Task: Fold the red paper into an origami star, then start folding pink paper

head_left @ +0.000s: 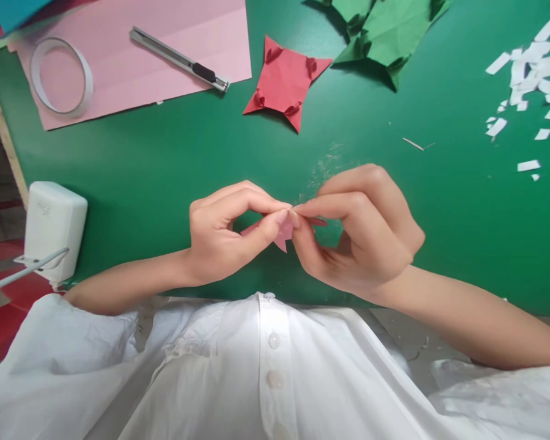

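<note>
Between my two hands is a small piece of folded pink paper, held just above the green table near its front edge. My left hand pinches it between thumb and fingers. From the other side my right hand grips it with thumb and forefinger, and the fingertips of both hands meet at its upper edge. Most of the paper is hidden behind my fingers; a pointed corner hangs below them. Beyond my hands lies a red folded paper star with curled corners.
Green folded paper shapes lie at the back. At the back left, a tape roll and a utility knife rest on a pink sheet. A white charger with a cable stands left. White paper scraps lie right.
</note>
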The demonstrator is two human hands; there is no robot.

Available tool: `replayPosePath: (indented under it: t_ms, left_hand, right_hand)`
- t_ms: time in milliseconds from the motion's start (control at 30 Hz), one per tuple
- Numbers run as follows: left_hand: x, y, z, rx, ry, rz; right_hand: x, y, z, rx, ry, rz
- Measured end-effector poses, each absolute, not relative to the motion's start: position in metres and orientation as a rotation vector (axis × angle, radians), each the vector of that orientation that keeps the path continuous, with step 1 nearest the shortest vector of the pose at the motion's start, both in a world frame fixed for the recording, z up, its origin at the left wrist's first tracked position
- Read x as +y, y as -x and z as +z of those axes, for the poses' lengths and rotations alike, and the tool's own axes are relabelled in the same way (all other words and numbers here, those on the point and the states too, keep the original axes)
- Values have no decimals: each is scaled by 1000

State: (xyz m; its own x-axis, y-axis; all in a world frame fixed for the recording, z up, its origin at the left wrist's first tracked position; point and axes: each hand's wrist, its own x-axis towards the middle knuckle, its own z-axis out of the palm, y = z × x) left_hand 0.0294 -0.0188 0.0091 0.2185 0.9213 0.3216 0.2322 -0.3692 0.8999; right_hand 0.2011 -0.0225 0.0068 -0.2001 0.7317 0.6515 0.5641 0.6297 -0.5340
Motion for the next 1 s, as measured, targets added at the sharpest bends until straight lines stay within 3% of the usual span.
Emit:
replayPosePath:
  t_ms: [233, 633, 1000]
  left_hand:
    - [-21, -29, 9, 1096, -1714, 1112]
    - [-13, -24, 3, 1078, -1770, 1096]
    - [-6, -15, -13, 913, -1711, 944]
  right_hand:
    - [-21, -201, 0, -1915, 968, 109]
    - [-4, -214, -3, -1849, 948, 1017]
    - [0, -214, 4, -1515, 1170, 1227]
